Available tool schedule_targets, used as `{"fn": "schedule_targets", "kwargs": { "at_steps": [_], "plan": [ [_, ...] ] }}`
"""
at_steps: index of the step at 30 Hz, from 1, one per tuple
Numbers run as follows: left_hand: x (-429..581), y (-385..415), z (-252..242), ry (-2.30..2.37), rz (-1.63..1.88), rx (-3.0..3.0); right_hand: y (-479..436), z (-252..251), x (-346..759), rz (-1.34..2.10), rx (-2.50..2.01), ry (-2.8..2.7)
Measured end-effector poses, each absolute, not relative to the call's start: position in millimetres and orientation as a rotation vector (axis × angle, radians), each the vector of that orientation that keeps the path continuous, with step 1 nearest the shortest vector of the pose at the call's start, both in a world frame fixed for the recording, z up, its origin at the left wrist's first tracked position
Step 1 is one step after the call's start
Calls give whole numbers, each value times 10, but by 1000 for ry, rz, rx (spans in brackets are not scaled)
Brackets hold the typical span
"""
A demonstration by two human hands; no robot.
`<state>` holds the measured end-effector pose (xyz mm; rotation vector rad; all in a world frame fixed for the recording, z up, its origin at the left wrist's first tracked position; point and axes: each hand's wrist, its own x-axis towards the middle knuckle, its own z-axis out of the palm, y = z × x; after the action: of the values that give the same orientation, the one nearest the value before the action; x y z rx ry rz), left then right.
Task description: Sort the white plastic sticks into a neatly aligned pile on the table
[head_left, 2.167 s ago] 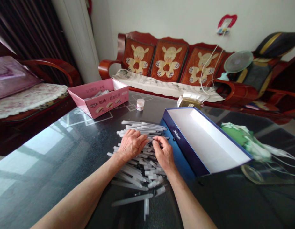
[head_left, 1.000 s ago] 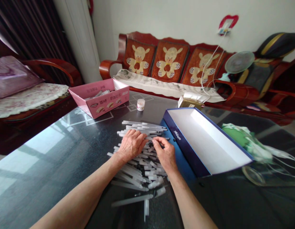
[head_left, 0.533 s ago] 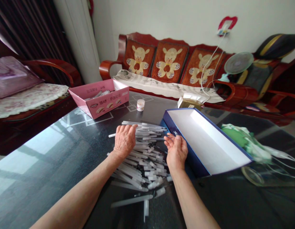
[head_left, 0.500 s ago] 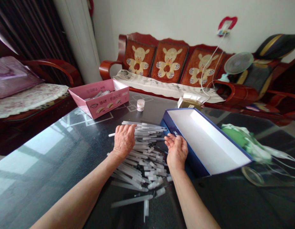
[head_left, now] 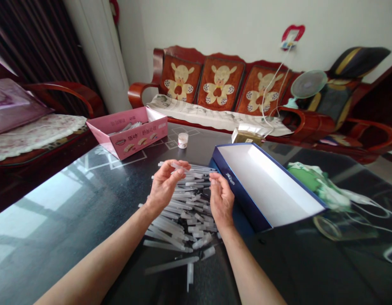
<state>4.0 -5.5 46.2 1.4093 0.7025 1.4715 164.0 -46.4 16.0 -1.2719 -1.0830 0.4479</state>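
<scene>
As seen from the head camera, my left hand (head_left: 164, 187) is raised over the pile of plastic tubes (head_left: 186, 209), its fingers closed in a pinch on a single tube (head_left: 180, 167), while my right hand (head_left: 220, 199) is released, open and holding nothing, just beside the blue box (head_left: 237, 191). The pile lies on the glass table (head_left: 56, 220) beneath both hands, touching the box's near side. A pink carton (head_left: 126, 142) and a small jar (head_left: 182, 140) stand beyond the pile, toward a red wooden bench (head_left: 218, 91).

Plastic tubes (head_left: 183, 212) left of cardboard box (head_left: 237, 190)
</scene>
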Motion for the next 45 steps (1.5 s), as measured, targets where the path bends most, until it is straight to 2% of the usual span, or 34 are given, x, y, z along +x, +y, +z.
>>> {"fn": "schedule_targets", "kwargs": {
  "at_steps": [4, 8, 13, 16, 18, 26, 31, 45],
  "plan": [
    [114, -52, 446, 673, 1327, 1078, -491, 230, 1589, 634, -1279, -1036],
    [84, -17, 358, 750, 1315, 1212, -494, 239, 1596, 768, -1260, -1037],
    [-25, -27, 369, 1232, 1601, 2022, -468, 168, 1621, 692, -1262, -997],
    [-22, -78, 394, 1254, 1398, 2622, -490, 172, 1599, 648, -1268, -1075],
    [12, -112, 380, 1242, 1211, 2802, -508, 196, 1570, 640, -1248, -1112],
    [172, -275, 330, 1477, 838, 2782, -462, 205, 1443, 998, -1080, -698],
    [246, -353, 344, 1590, 824, 2772, -472, 241, 1398, 1091, -1047, -551],
    [255, -372, 252, 1488, 876, 2807, -522, 306, 1324, 1137, -925, -547]
  ]
}}
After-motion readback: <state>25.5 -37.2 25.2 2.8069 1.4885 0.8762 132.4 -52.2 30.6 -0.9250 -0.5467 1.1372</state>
